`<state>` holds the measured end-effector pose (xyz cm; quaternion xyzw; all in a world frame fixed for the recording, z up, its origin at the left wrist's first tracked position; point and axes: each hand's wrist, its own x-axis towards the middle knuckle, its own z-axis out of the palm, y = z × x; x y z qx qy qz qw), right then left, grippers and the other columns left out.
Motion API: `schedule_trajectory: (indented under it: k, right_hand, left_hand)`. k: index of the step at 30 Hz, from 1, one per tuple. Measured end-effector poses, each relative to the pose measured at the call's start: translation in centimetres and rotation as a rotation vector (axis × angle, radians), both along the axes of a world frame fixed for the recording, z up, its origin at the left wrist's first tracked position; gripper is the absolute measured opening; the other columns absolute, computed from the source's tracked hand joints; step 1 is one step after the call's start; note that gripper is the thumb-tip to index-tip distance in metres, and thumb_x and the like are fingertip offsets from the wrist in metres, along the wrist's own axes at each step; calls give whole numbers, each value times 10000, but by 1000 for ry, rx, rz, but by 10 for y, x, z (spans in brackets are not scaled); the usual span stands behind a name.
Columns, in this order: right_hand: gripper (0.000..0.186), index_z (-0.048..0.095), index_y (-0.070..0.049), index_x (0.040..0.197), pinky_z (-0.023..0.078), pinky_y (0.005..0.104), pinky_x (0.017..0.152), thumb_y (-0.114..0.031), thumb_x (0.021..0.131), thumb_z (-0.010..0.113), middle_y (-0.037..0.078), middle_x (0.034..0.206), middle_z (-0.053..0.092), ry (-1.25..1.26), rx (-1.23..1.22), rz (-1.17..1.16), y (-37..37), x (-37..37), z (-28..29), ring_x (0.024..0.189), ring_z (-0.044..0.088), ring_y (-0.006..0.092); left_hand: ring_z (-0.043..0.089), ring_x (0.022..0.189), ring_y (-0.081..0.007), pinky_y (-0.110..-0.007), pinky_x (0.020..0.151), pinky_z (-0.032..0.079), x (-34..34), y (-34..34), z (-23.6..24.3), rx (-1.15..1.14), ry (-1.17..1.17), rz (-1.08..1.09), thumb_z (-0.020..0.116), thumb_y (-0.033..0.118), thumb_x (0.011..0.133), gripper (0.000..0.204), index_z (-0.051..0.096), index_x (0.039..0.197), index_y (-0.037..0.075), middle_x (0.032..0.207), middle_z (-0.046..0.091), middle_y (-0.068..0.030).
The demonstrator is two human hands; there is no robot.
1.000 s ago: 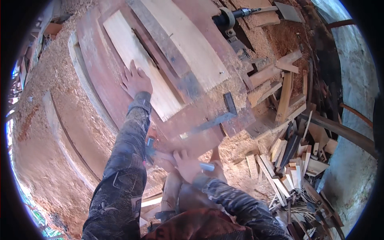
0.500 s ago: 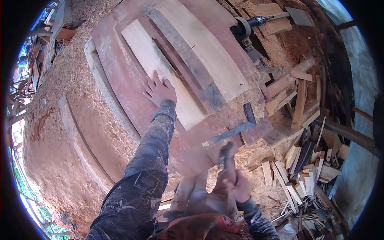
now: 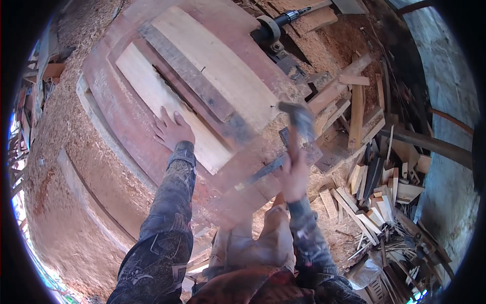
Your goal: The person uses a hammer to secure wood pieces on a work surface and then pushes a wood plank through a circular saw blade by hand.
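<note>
Far left: sawdust (image 3: 66, 167) is heaped thick beside & below the reddish-brown bench (image 3: 116, 111), w/ scrap bits seen at the upper-left rim.

L hand (image 3: 172, 129) is laid flat, fingers spread open, palm down on the pale plank (image 3: 167, 109). Nothing is gripped by it; the plank is only pressed. The plank lies lengthwise on the bench, its near end just past the wrist. A dark narrow strip (image 3: 190, 83) is set along the plank's right side, and a 2nd, wider pale board (image 3: 223, 66) lies beyond that, approx. parallel.

Centre-right: R hand (image 3: 293, 175) is closed round the handle of a hammer (image 3: 298, 121). The tool is held raised, head up & blurred, above the bench's right edge, well apart from the L hand. A flat metal bar (image 3: 266, 169) lies on the bench just beside the R hand.

Top centre: a dark metal bearing block w/ shaft (image 3: 271, 28) is mounted at the bench's far end.

Right: a pile of wood offcuts (image 3: 374, 187) is scattered on the ground, w/ a grey wall (image 3: 445, 116) behind.
</note>
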<state>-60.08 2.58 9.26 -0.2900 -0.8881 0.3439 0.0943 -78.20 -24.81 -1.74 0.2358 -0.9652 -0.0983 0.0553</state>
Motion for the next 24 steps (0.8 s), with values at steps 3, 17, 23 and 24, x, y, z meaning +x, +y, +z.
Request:
schedule_trajectory:
  k: [3, 17, 23, 24]
  right_hand:
    - [223, 542, 4, 1074, 433, 347, 504, -211, 1028, 582, 81, 664, 575, -67, 68, 104, 6, -28, 24, 556, 566, 160]
    - [241, 519, -12, 988, 485, 314, 530, -245, 1025, 564, 68, 745, 580, 78, -168, 54, 4, -43, 78, 606, 572, 167]
    - [198, 533, 4, 1005, 511, 390, 521, -170, 970, 622, 134, 794, 647, 94, -131, 83, 4, 6, -6, 687, 673, 254]
    - [184, 538, 0, 1002, 499, 390, 509, -158, 963, 623, 112, 748, 640, -263, 63, 167, 10, -17, -11, 664, 662, 245]
  left_hand:
    - [319, 1479, -387, -640, 1177, 249, -2, -4, -2, 15, -8, 6, 405, 501, 1052, 567, 387, 1553, 237, 1580, 380, -186]
    - [314, 1475, -405, -632, 1179, 239, 0, -16, -4, -31, 4, -7, 420, 479, 1047, 565, 403, 1547, 217, 1577, 380, -194]
    - [339, 1460, -405, -619, 1174, 254, -5, 0, -3, -26, 78, -59, 443, 456, 1039, 557, 427, 1533, 199, 1545, 418, -210]
    - [340, 1460, -403, -618, 1175, 253, -2, 1, -2, -14, 64, -51, 451, 451, 1036, 553, 434, 1529, 200, 1540, 423, -211]
